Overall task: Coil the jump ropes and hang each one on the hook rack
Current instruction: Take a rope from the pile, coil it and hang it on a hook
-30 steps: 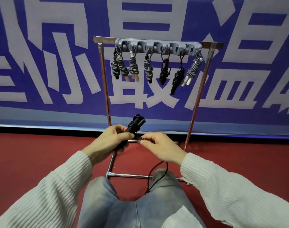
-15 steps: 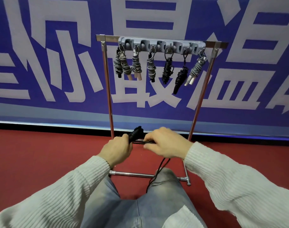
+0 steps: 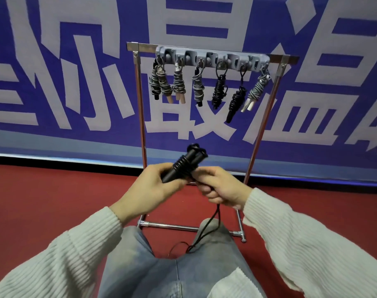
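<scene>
The person is sitting on the red floor [image 3: 54, 201] in front of the hook rack [image 3: 213, 58], and seven coiled ropes are already hanging there in a row. The left hand [image 3: 153, 188] is grasping the two black handles [image 3: 183, 166] of one more jump rope, holding them together and pointing them up and away. Several turns of the black cord are already lying tight around the handles. The right hand [image 3: 222, 188] is clenched around the loose cord [image 3: 206, 231], just right of the handles, and the rest of the cord is hanging down over the jeans [image 3: 161, 265].

I think the cord is thin, light and soft, so it is bending easily but it can also spring open when the tension is going away. The handles look stiff and smooth, so they are the good place to hold. The cord should be pinched near the winding.
</scene>
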